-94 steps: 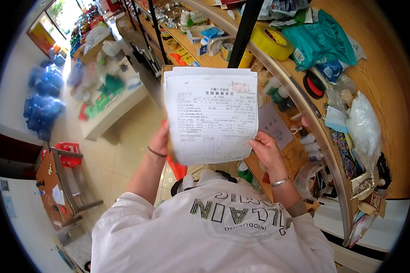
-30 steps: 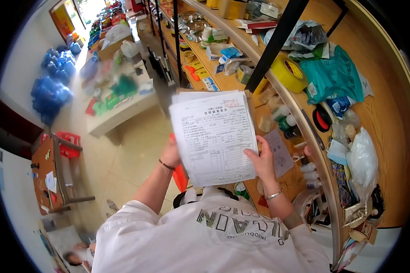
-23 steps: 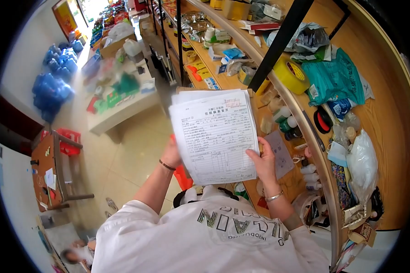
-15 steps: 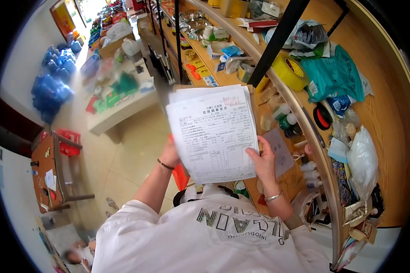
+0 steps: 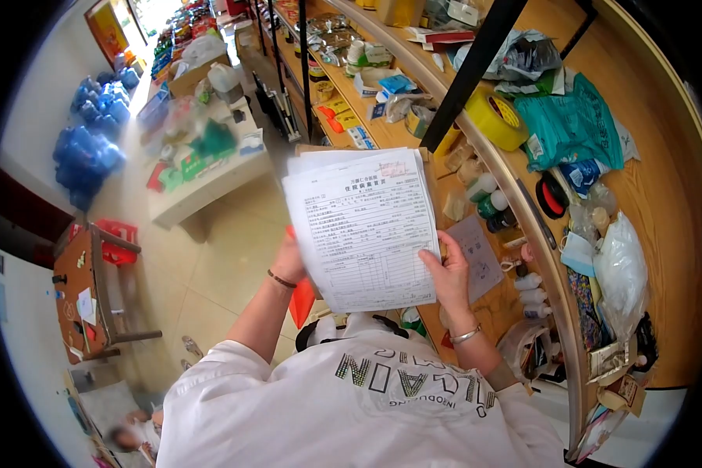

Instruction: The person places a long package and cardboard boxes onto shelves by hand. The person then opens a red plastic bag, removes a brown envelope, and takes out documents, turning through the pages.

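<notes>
A stack of printed forms (image 5: 366,234) is held up in front of my chest, its top sheet covered with Chinese print, ruled tables and a red stamp. My left hand (image 5: 290,261) grips the stack's left edge, its fingers hidden behind the paper. On the other side my right hand (image 5: 449,273) clasps the lower right edge, thumb on the front and fingers behind. A brown board or folder edge shows behind the sheets at the top. Something orange-red (image 5: 303,303) hangs below the papers beside my left wrist.
Wooden shelves (image 5: 671,312) on the right carry a teal bag (image 5: 573,125), yellow tape (image 5: 498,118), bottles and plastic bags. A white counter (image 5: 218,183) with goods stands ahead left. Near the left wall are blue bags (image 5: 86,164) and a brown table (image 5: 82,296). Another person (image 5: 136,437) is at lower left.
The papers and both hands have shifted very slightly left, and the print looks sharper. My hold on the stack is the same.
</notes>
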### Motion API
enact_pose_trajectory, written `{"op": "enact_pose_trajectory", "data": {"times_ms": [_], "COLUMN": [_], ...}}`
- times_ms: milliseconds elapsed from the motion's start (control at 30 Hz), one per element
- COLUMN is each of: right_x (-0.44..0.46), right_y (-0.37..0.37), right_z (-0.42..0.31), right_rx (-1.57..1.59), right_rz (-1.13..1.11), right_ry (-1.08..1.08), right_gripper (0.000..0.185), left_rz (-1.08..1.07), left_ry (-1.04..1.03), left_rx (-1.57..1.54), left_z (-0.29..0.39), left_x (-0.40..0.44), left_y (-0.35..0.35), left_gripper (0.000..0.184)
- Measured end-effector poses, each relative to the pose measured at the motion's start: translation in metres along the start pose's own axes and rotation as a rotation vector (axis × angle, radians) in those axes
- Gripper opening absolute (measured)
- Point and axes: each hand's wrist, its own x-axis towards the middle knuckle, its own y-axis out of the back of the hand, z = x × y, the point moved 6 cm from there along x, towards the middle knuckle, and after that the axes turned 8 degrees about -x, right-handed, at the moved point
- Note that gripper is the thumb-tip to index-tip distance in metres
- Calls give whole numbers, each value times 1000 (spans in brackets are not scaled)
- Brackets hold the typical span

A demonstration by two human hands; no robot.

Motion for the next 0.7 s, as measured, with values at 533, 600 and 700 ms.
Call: {"op": "enact_pose_trajectory", "data": {"times_ms": [533,600,700], "right_x": [-8,-6,-7], "right_y": [1,1,2], "right_z": [-1,6,3], "right_rx": [-23,-35,-47], "right_rz": [31,39,37], "right_ry": [39,63,74], "right_gripper": [32,32,32], "left_rz": [75,67,0], "left_ry": [51,48,66], "left_rx": [-67,-38,-47], "left_z": [-3,-6,-11], "left_x": [-2,0,3], "left_y": [6,11,19], "left_gripper": [25,26,32]}}
